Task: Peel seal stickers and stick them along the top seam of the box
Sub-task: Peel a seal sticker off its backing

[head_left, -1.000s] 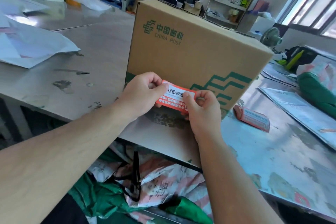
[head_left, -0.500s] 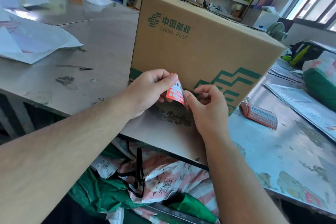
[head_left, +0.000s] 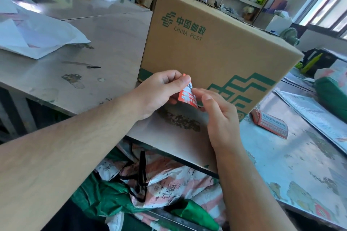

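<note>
Both hands are working in front of the cardboard box (head_left: 216, 47), which is standing on the metal table (head_left: 112, 43), probably so the freed sticker has only a short way to travel up to the top seam. The left hand (head_left: 159, 92) is pinching the upper corner of the orange seal sticker (head_left: 187, 95) between thumb and forefinger, its other fingers curling loosely behind. The right hand (head_left: 219, 116) is nipping the lower edge with thumb and fingertips drawn close together, seemingly parting sticker from backing. A second sticker sheet (head_left: 270, 124) is lying on the table to the right, near the box's corner, waiting.
</note>
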